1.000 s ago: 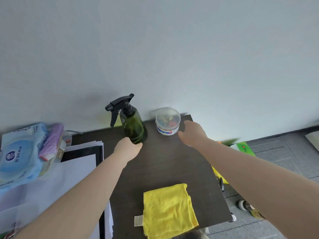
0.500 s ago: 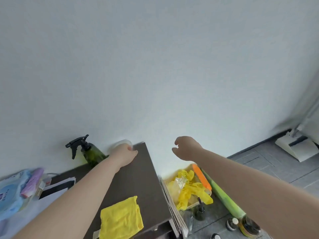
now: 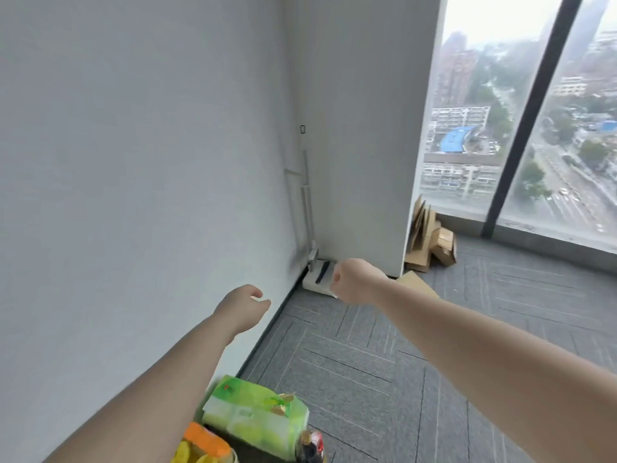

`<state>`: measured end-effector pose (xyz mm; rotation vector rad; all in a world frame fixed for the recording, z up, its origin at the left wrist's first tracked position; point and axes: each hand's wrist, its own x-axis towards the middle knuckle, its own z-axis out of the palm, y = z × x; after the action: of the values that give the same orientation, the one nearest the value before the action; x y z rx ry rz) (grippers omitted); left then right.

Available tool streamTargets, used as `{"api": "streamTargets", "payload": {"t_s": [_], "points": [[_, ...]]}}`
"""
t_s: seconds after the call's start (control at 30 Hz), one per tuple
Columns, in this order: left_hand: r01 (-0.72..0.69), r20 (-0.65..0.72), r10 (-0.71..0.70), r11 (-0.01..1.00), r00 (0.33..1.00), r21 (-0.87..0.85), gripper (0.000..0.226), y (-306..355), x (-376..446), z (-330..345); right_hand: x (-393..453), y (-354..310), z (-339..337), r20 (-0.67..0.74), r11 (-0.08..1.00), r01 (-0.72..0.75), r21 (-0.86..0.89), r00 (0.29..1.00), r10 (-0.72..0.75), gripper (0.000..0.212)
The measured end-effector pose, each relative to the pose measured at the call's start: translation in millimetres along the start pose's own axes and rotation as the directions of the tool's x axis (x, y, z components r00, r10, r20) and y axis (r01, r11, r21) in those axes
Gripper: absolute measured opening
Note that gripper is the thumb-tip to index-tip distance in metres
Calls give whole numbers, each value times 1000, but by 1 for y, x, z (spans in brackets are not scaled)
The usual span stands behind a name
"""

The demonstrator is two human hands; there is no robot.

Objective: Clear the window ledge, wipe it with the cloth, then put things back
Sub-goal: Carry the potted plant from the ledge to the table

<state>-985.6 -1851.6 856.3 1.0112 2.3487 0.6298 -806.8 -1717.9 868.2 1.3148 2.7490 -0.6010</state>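
Both hands raised, empty — left hand (image 3: pixel 242 307) fingers loosely curled, right hand (image 3: pixel 355 280) fisted, thumb tucked. Window ledge (image 3: pixel 547 240) far right, under glass. Green tissue pack (image 3: pixel 255 417) on floor below.

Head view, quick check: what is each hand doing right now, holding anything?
Left hand: open, fingers loosely curled, holding nothing.
Right hand: fingers curled in; cannot tell whether it holds anything.
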Motion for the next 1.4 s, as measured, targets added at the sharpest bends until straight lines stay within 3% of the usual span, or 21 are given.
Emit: {"api": "streamTargets", "payload": {"t_s": [0.13, 0.3, 0.5, 0.67, 0.83, 0.93, 1.4], "points": [[-194, 149, 182, 978, 972, 74, 42, 97, 48, 79, -5, 117, -23, -36, 978, -209, 12, 977, 210, 27], [-398, 316, 347, 910, 883, 115, 43, 214, 111, 189, -3, 256, -40, -59, 890, -452, 58, 888, 455, 33], [-636, 549, 458, 750, 699, 183, 40, 357, 189, 303, -9, 404, -73, -76, 689, -690, 221, 692, 717, 32], [-745, 625, 498, 631, 601, 214, 43, 475, 220, 393, -26, 509, -101, -98, 554, -781, 289, 552, 828, 33], [-824, 692, 521, 532, 500, 194, 41, 575, 232, 492, -36, 625, -108, -21, 405, -849, 340, 424, 906, 33], [-860, 735, 516, 478, 440, 179, 42, 632, 239, 546, -27, 703, -119, 13, 367, -855, 366, 399, 917, 30], [-844, 744, 503, 515, 439, 149, 39, 910, 327, 726, 74, 1014, -251, 77, 364, -869, 335, 411, 909, 28]]}}
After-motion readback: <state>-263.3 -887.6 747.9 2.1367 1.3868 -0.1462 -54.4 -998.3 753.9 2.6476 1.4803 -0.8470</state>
